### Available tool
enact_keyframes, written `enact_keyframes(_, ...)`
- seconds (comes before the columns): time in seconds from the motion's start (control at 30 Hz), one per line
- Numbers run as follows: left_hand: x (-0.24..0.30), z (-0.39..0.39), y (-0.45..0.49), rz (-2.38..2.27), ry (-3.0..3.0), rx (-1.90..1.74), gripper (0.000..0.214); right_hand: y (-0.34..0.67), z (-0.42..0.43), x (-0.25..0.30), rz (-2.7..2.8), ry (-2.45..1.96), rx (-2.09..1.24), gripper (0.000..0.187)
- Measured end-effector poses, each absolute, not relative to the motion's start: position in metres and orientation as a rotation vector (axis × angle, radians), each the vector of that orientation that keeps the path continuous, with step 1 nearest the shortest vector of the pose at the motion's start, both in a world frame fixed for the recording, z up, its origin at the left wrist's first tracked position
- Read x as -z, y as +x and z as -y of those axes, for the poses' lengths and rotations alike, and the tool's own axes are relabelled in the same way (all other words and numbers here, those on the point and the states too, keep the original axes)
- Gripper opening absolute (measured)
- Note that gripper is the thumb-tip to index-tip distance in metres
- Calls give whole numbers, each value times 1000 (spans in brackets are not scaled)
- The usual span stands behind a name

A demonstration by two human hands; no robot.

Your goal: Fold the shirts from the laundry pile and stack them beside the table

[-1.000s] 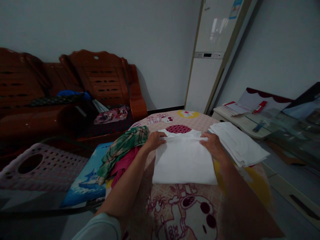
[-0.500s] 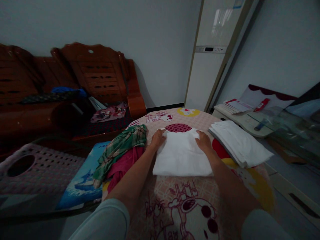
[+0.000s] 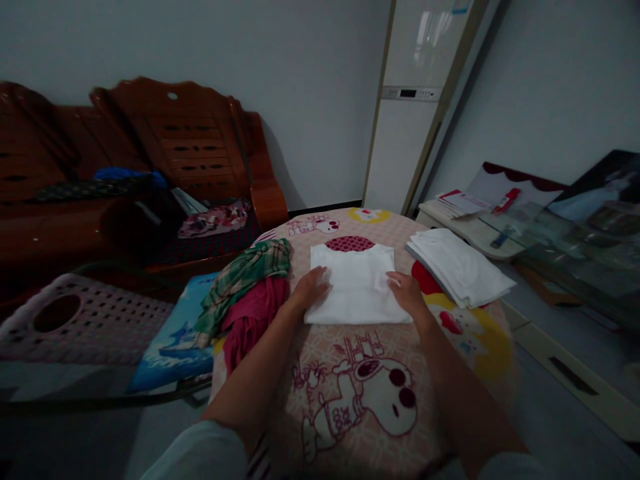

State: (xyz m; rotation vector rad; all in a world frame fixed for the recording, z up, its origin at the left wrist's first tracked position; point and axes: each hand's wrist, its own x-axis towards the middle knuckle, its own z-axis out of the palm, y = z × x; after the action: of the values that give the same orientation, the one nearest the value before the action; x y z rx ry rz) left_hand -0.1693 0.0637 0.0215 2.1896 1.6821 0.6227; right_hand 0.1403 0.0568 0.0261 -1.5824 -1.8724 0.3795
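A folded white garment lies flat on a round table with a pink cartoon-print cloth. My left hand rests flat on the garment's near left edge, fingers stretched out. On the near right edge my right hand lies the same way. Neither hand grips the fabric. To the right lies a stack of folded white cloth. A green plaid cloth and a crimson cloth are heaped at the table's left edge.
A carved wooden sofa with clothes on it stands at the left. A perforated pink stool and a blue printed board sit near left. A tall white cabinet unit stands behind, and a low glass-topped side table at right.
Both hands slid from the far edge of the white garment toward me along its sides, smoothing it. The camera pulled back and the table looks farther away.
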Motion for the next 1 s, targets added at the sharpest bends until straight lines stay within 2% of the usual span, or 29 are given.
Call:
enact_keyframes(0.13,-28,-19,-186,-1790,1881,-961,41,167,-21,-26,1441,-1659,-399,27)
enact_keyframes(0.37,-23,34,-190,-1672,1600,-1100,46,176,14,-21,1060,-1595,-910,43)
enact_keyframes(0.5,-28,42,-184,-1405,1357,-1165,64,172,18,-24,1044,-1454,-970,54)
enact_keyframes(0.6,-36,50,-182,-1196,1236,-1076,83,172,24,-26,1068,-1393,-1059,65)
enact_keyframes(0.7,-41,55,-181,-1099,1182,-956,93,171,29,-28,1142,-1375,-1211,75)
enact_keyframes(0.83,-37,52,-179,-1147,1117,-1002,88,168,32,-33,1128,-1371,-1239,75)
enact_keyframes(1.0,-25,45,-175,-1303,1160,-1132,70,171,29,-31,1071,-1382,-1142,68)
